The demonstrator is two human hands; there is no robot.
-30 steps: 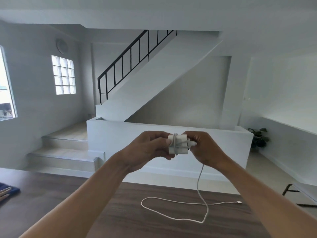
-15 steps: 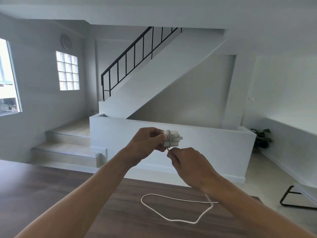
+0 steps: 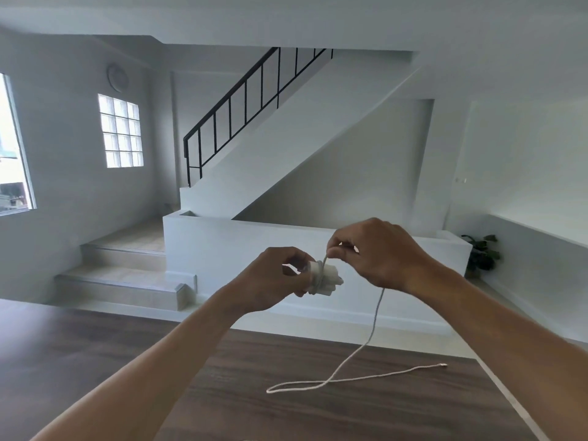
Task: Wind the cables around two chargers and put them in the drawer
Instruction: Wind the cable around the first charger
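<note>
My left hand (image 3: 270,281) grips a small white charger (image 3: 324,279) in the air above the far edge of the table, with a few turns of white cable round it. My right hand (image 3: 378,253) is just above and to the right of the charger and pinches the cable (image 3: 375,316) between thumb and fingers. From that hand the cable hangs down to the dark wooden table (image 3: 127,361), where it lies in a loose loop with its plug end (image 3: 442,365) at the right. No second charger and no drawer are in view.
The table's right edge (image 3: 509,396) runs diagonally at the lower right. Beyond the table are a low white wall (image 3: 222,249), steps (image 3: 121,265), a staircase with a black railing (image 3: 241,106) and a potted plant (image 3: 482,253).
My right hand has risen from below the charger to above it, carrying the cable up. The loop on the table has shrunk and shifted right. The view has tilted a little.
</note>
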